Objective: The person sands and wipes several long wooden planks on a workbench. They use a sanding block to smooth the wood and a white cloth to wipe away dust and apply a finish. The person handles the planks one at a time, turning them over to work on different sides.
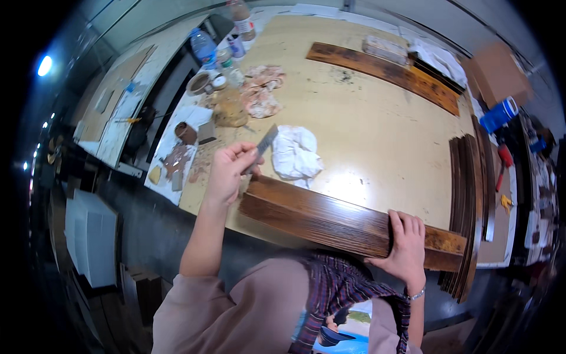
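A dark brown wooden plank (330, 221) lies along the near edge of the pale workbench (377, 135). My left hand (227, 171) is at the plank's left end and grips a flat grey metal scraper (264, 144), whose blade points up and away from me. My right hand (407, 245) presses down on the plank near its right end, fingers spread over the top face. A crumpled white rag (296, 154) lies just beyond the plank, right of the scraper.
A second long plank (383, 74) lies at the bench's far side. Several dark planks (469, 200) are stacked at the right edge. Bottles (203, 47), small tins (186, 133), stained rags (262, 91) and a board with brown filler (177, 162) crowd the left side. A blue cup (498, 115) stands far right.
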`<state>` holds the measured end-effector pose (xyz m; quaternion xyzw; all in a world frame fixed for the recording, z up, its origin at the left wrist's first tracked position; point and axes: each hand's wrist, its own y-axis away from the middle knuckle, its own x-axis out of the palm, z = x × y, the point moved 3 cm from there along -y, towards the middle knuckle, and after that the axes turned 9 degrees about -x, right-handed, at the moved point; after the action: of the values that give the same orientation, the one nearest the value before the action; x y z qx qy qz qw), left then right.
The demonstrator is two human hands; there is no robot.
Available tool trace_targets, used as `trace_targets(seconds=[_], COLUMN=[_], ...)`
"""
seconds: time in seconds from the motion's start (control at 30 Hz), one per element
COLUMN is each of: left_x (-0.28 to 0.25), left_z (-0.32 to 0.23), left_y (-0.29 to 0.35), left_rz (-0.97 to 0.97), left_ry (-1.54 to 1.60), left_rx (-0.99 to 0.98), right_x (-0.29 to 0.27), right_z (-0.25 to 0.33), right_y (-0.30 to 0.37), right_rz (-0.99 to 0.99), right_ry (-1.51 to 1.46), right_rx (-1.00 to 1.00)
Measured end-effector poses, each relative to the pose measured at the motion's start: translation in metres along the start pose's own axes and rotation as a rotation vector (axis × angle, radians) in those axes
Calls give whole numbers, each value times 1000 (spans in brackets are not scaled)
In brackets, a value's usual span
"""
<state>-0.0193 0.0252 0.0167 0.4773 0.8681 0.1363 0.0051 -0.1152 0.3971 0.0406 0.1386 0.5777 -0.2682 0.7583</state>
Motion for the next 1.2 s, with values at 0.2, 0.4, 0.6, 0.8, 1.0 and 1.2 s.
trace_targets(seconds=[0.2,0.4,0.6,0.8,1.0,1.2], left_x=[-114,-174,-163,-62,-28,-31], left_z=[78,150,127,107,95,-9], left_y=[-20,-32,-49,-100,-120,-108], left_rz=[-328,-474,-563,-67,154,257], left_ry=[9,-254,-568,-895,-412,-272], left_rx=[-188,-142,147,-211,-131,56], right_x=[7,11,13,14,9,-12], right_z=[1,3,2,5,7,18], right_y=[-1,-2,-1,-4,-8,-33], right_rz=[36,67,90,117,176,202], right_ry=[48,64,83,90,92,-230], right_rx=[18,26,56,75,69,90])
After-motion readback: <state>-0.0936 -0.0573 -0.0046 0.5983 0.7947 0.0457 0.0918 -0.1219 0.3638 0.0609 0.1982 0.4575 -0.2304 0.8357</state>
